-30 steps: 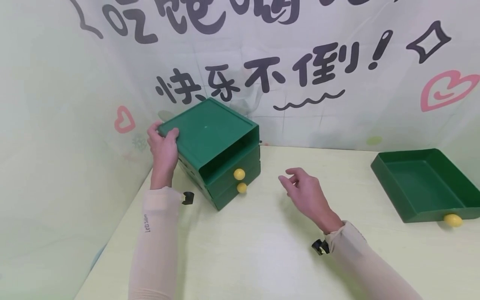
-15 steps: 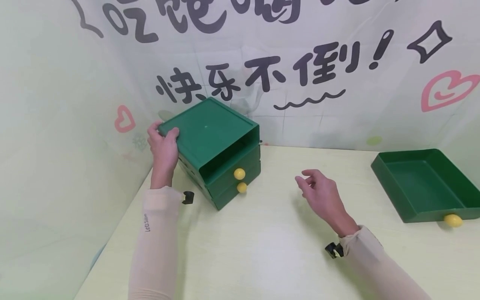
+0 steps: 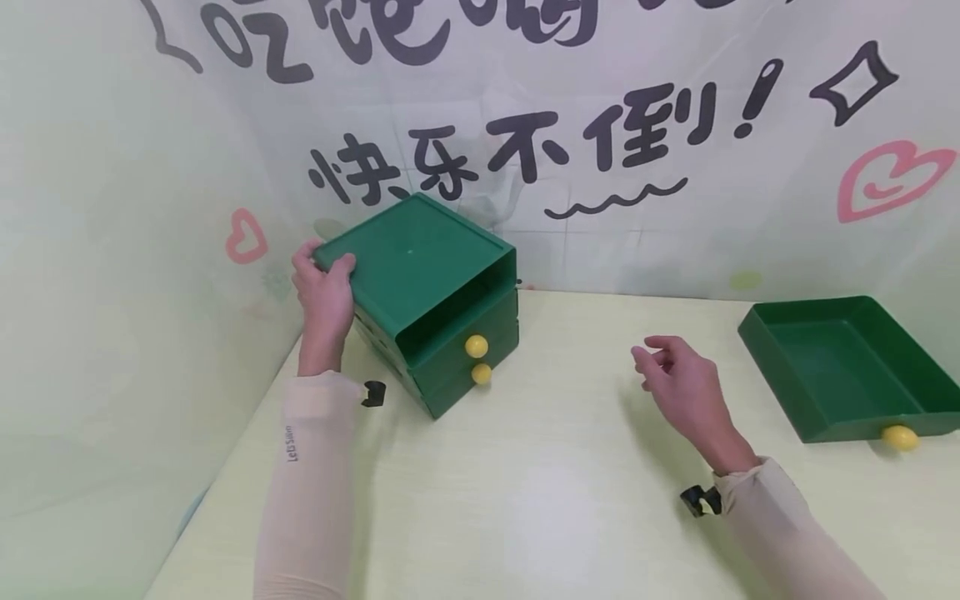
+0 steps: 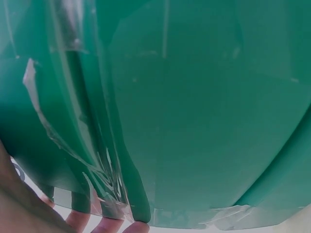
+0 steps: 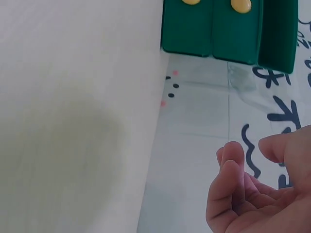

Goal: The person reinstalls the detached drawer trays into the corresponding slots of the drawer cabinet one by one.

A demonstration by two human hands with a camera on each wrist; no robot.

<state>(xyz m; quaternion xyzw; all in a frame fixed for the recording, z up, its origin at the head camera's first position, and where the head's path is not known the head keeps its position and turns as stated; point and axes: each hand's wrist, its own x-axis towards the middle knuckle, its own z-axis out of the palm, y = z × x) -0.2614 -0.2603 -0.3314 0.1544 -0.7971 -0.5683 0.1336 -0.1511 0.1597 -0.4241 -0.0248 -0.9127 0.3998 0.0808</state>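
Note:
A green drawer cabinet [image 3: 412, 258] stands at an angle on the left of the table. Its top slot gapes, and two drawers below it carry round yellow knobs [image 3: 476, 346]. My left hand [image 3: 324, 292] grips the cabinet's left edge, thumb on top and fingers over the side. In the left wrist view, the fingertips [image 4: 109, 224] curl at the rim of the green panel, which has clear tape on it. My right hand [image 3: 686, 392] hovers over the table between the cabinet and a pulled-out green drawer [image 3: 851, 367], its fingers loosely curled and holding nothing.
The loose drawer lies at the right, its yellow knob [image 3: 900, 437] facing front. Behind the pale table [image 3: 540, 500] hangs a white cloth [image 3: 600, 250] with dark lettering and pink hearts. A pale wall [image 3: 112, 292] borders the left side.
My right hand has moved rightward, away from the cabinet and nearer the loose drawer. The left hand keeps its grip, and the cabinet and drawer stay where they were.

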